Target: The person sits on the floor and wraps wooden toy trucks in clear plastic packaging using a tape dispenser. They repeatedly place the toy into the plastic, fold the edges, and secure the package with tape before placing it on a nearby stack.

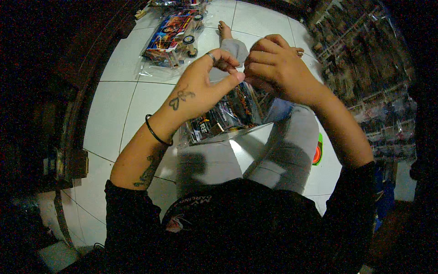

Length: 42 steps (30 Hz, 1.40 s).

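Observation:
A clear plastic bag (228,114) with dark, brightly printed contents lies across my thighs, its upper end reaching up under my hands. My left hand (200,86) is closed in a pinch at that end, thumb and forefinger tips together. Right beside it, my right hand (276,68) has its fingers curled in at the same spot, knuckles up. The exact bit of plastic between the fingertips is hidden. Both hands nearly touch above the bag.
Beyond my left hand, a bagged toy vehicle (175,39) with black wheels lies on the white tiled floor (112,105). Many plastic-wrapped packs (360,68) stand along the right. A green and orange round object (318,153) sits beside my right leg. Dark furniture (68,91) borders the left.

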Motion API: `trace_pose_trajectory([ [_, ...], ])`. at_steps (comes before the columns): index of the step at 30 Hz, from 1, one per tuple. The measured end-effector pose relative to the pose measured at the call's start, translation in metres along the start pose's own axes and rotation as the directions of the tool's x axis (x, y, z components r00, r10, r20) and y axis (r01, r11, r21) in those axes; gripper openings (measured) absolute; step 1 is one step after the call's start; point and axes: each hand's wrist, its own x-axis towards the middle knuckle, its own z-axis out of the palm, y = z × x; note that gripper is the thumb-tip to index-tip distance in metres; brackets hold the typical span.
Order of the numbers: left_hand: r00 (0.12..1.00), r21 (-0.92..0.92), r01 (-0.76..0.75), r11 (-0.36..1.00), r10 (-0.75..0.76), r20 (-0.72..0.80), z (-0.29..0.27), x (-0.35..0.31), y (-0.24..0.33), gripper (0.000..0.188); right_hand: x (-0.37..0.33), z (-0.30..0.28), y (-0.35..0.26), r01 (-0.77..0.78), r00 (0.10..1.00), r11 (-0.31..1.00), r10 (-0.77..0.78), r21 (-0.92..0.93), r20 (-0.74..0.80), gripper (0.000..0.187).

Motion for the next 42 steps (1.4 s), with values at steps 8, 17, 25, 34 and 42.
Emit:
trace_pose_trajectory([
  [8,0.975,0.156,-0.086,0.984,0.051,0.214,-0.017,0.016,-0.006,0.023,0.011,-0.005,0.009,-0.047,0.999,0.987,0.045,0.154,0.013,0.023],
  [17,0.980,0.254,-0.051,0.966,-0.001,0.198,-0.011,0.006,0.000,0.023,-0.003,0.008,0.003,0.045,0.998,0.998,-0.044,-0.031,0.041,0.021],
  [25,0.967,0.558,-0.250,0.791,0.237,0.097,-0.011,-0.008,0.006,0.013,0.003,-0.023,0.010,-0.137,0.990,0.967,0.126,0.213,0.063,0.016],
  [34,0.974,0.626,-0.038,0.779,-0.112,0.199,-0.036,-0.010,0.022,0.017,0.006,0.010,0.001,-0.148,0.989,0.945,0.144,0.293,0.036,0.015],
  [42,0.992,0.333,-0.123,0.935,0.116,0.039,-0.003,0.000,-0.012,0.016,0.004,0.007,-0.005,-0.141,0.984,0.971,0.159,0.191,-0.084,0.018],
])
